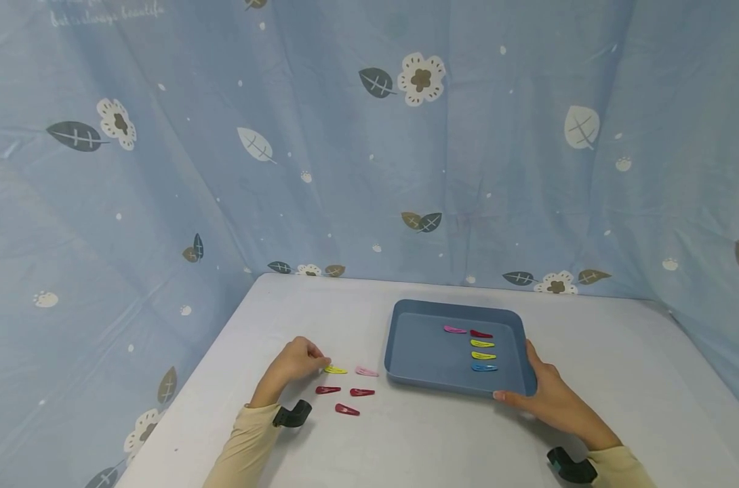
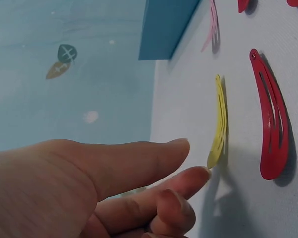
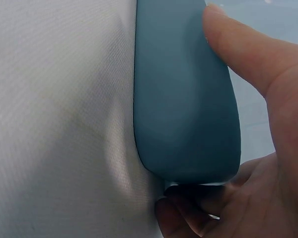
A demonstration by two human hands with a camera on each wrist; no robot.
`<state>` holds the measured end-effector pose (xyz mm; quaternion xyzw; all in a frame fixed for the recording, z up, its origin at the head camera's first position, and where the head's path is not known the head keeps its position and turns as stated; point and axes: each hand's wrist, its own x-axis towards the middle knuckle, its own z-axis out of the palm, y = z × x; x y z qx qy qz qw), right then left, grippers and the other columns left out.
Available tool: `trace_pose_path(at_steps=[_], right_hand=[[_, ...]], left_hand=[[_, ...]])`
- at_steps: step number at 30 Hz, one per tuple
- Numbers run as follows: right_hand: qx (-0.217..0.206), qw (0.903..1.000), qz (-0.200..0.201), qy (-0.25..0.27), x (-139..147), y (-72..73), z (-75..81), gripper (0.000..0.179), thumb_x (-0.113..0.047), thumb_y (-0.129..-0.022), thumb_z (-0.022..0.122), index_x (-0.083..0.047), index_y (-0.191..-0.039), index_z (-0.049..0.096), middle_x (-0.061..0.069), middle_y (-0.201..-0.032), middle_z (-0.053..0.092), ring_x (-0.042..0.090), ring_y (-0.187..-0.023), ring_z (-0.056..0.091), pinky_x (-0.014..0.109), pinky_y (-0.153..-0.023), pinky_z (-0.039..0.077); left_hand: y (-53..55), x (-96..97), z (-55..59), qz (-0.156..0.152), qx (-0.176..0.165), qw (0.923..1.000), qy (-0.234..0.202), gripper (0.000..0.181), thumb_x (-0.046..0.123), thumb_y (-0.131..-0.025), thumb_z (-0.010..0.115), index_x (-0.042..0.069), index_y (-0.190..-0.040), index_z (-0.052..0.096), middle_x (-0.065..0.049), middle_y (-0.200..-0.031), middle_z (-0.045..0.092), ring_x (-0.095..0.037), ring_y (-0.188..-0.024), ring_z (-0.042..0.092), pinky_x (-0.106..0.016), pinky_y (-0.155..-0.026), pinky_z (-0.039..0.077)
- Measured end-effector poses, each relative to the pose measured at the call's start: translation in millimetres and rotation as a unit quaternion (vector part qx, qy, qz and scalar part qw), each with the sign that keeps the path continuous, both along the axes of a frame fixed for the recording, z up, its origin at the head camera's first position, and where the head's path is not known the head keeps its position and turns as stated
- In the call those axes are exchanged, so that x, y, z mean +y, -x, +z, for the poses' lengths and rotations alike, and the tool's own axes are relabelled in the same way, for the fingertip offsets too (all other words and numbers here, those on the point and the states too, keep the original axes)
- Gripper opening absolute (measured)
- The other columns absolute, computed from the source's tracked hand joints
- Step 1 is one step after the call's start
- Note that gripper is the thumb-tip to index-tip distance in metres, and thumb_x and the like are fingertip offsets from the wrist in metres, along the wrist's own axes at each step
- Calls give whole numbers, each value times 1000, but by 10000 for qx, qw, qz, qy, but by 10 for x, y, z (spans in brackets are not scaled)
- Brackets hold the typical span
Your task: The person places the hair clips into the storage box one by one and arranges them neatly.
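My left hand [image 1: 297, 360] reaches to a yellow snap hair clip [image 1: 335, 370] lying on the white table. In the left wrist view, the index fingertip is right at the wide end of this yellow clip [image 2: 219, 124], and the thumb stands a little apart from that finger. My right hand [image 1: 552, 396] grips the near right corner of a blue tray [image 1: 430, 386], thumb on the front wall and fingers round the side. Inside the tray, toward its right, lie a pink clip [image 1: 455, 329], a red clip [image 1: 481, 333], two yellow clips [image 1: 483, 343] and a blue clip [image 1: 484, 367].
Beside the left hand's yellow clip lies a pale pink clip [image 1: 367, 371]. Nearer me are three dark red clips [image 1: 347, 409] on the table [image 1: 430, 440]. A blue curtain [image 1: 345, 169] with leaves and flowers hangs behind the table and along its left side.
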<state>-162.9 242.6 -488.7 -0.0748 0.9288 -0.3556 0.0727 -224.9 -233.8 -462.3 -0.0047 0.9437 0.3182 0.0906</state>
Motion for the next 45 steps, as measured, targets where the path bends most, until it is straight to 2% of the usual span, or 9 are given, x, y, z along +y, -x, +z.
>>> trace_pose_path(at_steps=[8,19,24,31,36,45], right_hand=[[87,9999,26,51,-3,-1,-3,128,-48,-88,79,11,-159,-10,44,-159,24,64,-144,31,74,-105,39],[-25,9998,-86,-193,-6,0,-3,129,-51,-88,78,13,-159,-8,48,-156,23,67,-140,31,74,-102,41],[-53,9999,-69,-141,-7,-8,6,129,-51,-87,78,12,-159,-8,47,-157,23,67,-142,30,74,-104,39],[-317,9991,-123,-246,-4,-12,37,129,-54,-89,75,9,-160,-11,48,-155,24,66,-141,31,73,-102,42],[-308,9992,-120,-207,-7,-22,41,129,-54,-88,75,10,-160,-11,47,-156,23,66,-141,30,73,-102,42],[-238,9996,-99,-104,-10,-27,45,128,-52,-88,76,10,-160,-10,47,-156,25,66,-141,31,73,-101,42]], left_hand=[[-2,-1,-30,-74,-98,9998,175,19,20,-89,79,2,-87,74,-6,-84,69,-19,-74,57,-29,-64,45],[-30,24,-9,-75,-181,9998,100,13,13,-87,81,2,-85,73,-6,-84,67,-18,-74,57,-29,-66,45],[-18,16,-19,-206,-199,9995,117,12,13,-90,78,1,-89,74,-6,-87,68,-18,-77,57,-30,-69,47],[-24,-8,-20,-402,-348,9986,39,15,14,-94,72,0,-93,73,-6,-88,68,-19,-79,56,-31,-71,46],[-24,-13,-21,-545,-394,9977,9,17,15,-97,69,-1,-96,74,-4,-87,66,-17,-79,55,-30,-70,44],[-15,-44,0,-641,-481,9962,-355,20,17,-102,64,2,-95,75,-3,-80,60,-16,-73,50,-29,-66,40]])
